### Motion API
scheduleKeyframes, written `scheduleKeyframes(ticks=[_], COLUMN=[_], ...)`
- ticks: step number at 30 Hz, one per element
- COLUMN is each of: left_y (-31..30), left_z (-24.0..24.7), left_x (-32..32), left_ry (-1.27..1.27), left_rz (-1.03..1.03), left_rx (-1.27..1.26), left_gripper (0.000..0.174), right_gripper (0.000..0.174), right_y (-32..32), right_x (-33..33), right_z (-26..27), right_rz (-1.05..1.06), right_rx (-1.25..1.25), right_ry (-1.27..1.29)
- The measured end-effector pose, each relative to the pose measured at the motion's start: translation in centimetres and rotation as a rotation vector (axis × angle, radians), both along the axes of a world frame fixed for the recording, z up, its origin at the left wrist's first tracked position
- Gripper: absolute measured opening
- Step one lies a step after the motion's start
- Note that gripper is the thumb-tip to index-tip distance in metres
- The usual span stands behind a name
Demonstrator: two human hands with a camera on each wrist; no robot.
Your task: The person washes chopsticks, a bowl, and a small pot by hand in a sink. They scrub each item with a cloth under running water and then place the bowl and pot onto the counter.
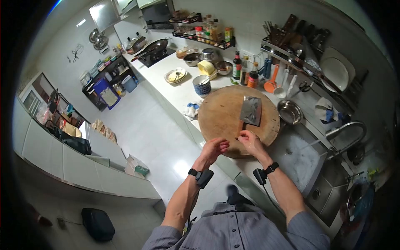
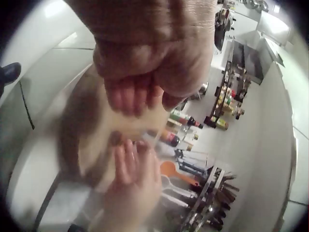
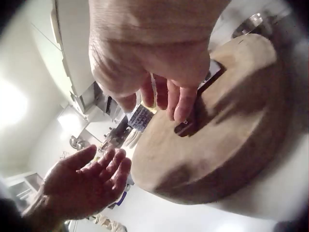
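Note:
A cleaver (image 1: 251,111) with a broad metal blade and wooden handle (image 3: 186,126) lies flat on the round wooden chopping board (image 1: 216,104). My right hand (image 1: 251,142) hovers at the handle's end, fingers loosely bent and thumb apart from them. In the right wrist view its fingertips (image 3: 181,112) overlap the handle but do not wrap round it. Left of it, over the board's near edge, my left hand (image 1: 214,149) has relaxed, slightly curved fingers and an empty palm, seen in the right wrist view.
Right of the board are a steel bowl (image 1: 290,111) and a sink (image 1: 298,156) with suds and running water. Sauce bottles (image 1: 236,66), stacked blue-patterned bowls (image 1: 202,86) and a plate (image 1: 175,76) stand behind and left. A utensil rack (image 1: 291,56) hangs on the wall.

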State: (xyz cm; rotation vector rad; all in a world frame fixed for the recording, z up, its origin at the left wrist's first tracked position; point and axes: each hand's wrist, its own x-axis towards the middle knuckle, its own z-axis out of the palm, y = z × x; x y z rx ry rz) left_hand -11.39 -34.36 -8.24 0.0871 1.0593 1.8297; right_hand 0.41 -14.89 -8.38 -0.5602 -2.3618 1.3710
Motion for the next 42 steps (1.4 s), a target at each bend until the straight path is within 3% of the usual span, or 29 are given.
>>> scheduleKeyframes(ticks=[6, 12, 16, 21, 22, 23, 25, 27, 29, 31, 33, 35, 37, 39, 41, 42], left_y=[-3.5, -1.5, 0.9, 3.8, 4.3, 4.6, 6.3, 7.9, 9.7, 10.7, 12.1, 13.4, 13.8, 14.1, 14.5, 14.5], left_z=[-0.9, 0.4, 1.1, 0.3, -0.7, -1.3, -3.1, -4.2, -5.2, -5.6, -6.0, -4.2, -5.0, -5.7, -5.6, -5.8], left_x=[-9.3, -18.6, -24.0, -30.2, -31.9, -33.6, -37.2, -40.5, -43.7, -46.2, -48.3, -47.9, -48.5, -48.9, -48.8, -48.8], left_ry=[-0.039, -0.013, 0.046, 0.051, 0.08, 0.078, 0.08, 0.101, 0.103, 0.169, 0.125, 0.106, 0.113, 0.111, 0.094, 0.078], left_rz=[0.171, 0.256, 0.286, 0.252, 0.227, 0.187, 0.198, 0.197, 0.144, 0.003, -0.163, -0.206, -0.251, -0.279, -0.252, -0.206], left_rx=[-0.043, -0.099, -0.134, -0.201, -0.247, -0.245, -0.253, -0.248, -0.267, -0.205, -0.155, -0.226, -0.242, -0.241, -0.247, -0.263], left_gripper=[0.019, 0.018, 0.025, 0.032, 0.038, 0.038, 0.047, 0.058, 0.066, 0.072, 0.074, 0.075, 0.068, 0.06, 0.057, 0.054], right_gripper=[0.043, 0.047, 0.049, 0.064, 0.071, 0.077, 0.088, 0.1, 0.08, 0.087, 0.079, 0.075, 0.071, 0.056, 0.058, 0.058], right_y=[0.5, 3.9, 6.4, 8.3, 6.3, 7.9, 8.4, 8.5, 7.7, 7.7, 7.2, 6.9, 6.7, 6.6, 7.5, 7.1], right_x=[-12.0, -23.5, -29.0, -35.8, -35.0, -38.3, -39.7, -41.5, -43.2, -45.2, -45.7, -45.8, -47.8, -48.7, -51.1, -50.2], right_z=[0.1, -1.4, -0.8, -3.6, -0.6, -5.1, -4.0, -4.7, -3.5, -2.4, -0.5, 0.1, -2.6, -3.4, -11.6, -9.3], right_rz=[0.136, 0.204, 0.192, 0.078, -0.069, -0.093, -0.094, -0.059, -0.284, -0.252, -0.294, -0.244, -0.33, -0.407, -0.227, -0.236], right_rx=[-0.09, -0.326, -0.302, -0.247, -0.325, -0.181, -0.084, -0.247, -0.127, -0.313, -0.309, -0.419, -0.474, -0.517, -0.12, -0.121], right_ry=[0.056, 0.151, 0.093, 0.165, 0.265, 0.145, -0.073, -0.094, -0.063, -0.191, -0.172, -0.17, -0.159, -0.133, -0.122, -0.124])
